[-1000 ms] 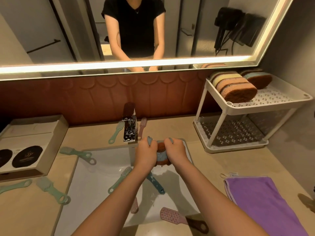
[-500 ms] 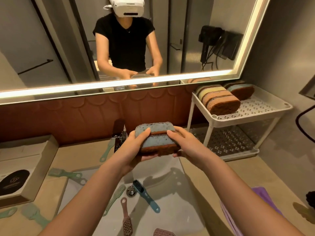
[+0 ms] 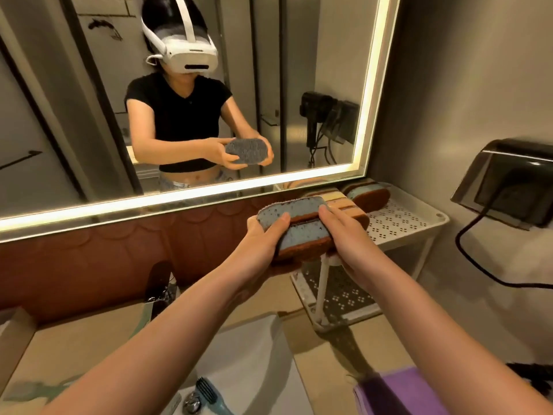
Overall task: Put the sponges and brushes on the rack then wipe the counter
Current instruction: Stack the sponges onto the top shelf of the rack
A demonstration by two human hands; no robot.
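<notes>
A: Change since a second ago?
B: Lifted two stacked blue sponges [image 3: 302, 235] out of the sink [image 3: 254, 354], after pressing them together low over the basin a second ago. Carried up and rightward over the half second since. Now holding them at the near-left corner of the white rack [image 3: 401, 220], about level with its top shelf.
A: Set down?
B: Not yet. Holding clear of the shelf, just in front of the stored sponges [image 3: 369, 194] on it. Cannot tell whether touching those.
A: Bearing on the task?
B: Judged as mid-delivery of one more pair. Noted at least one brush [image 3: 209, 392] left in the sink, so brushes outstanding. Yet to begin wiping; noted the purple cloth [image 3: 404, 396] lying untouched at the lower right of the counter [image 3: 77, 345].
A: Hands?
B: Gripping from both ends. Cupping the left end with the left hand [image 3: 263, 238]: thumb laid across the blue top face, fingers tucked beneath and mostly hidden. Wrapping the right end with the right hand [image 3: 344, 235]: thumb on top, fingers curled under, out of sight. Stretching both forearms forward and angled right, toward the rack.
A: Next requirement?
B: Probably a short reach over the shelf rim, then release onto the bare perforated part beside the stored sponges. Advise keeping the stack level to avoid sliding the upper sponge off.
</notes>
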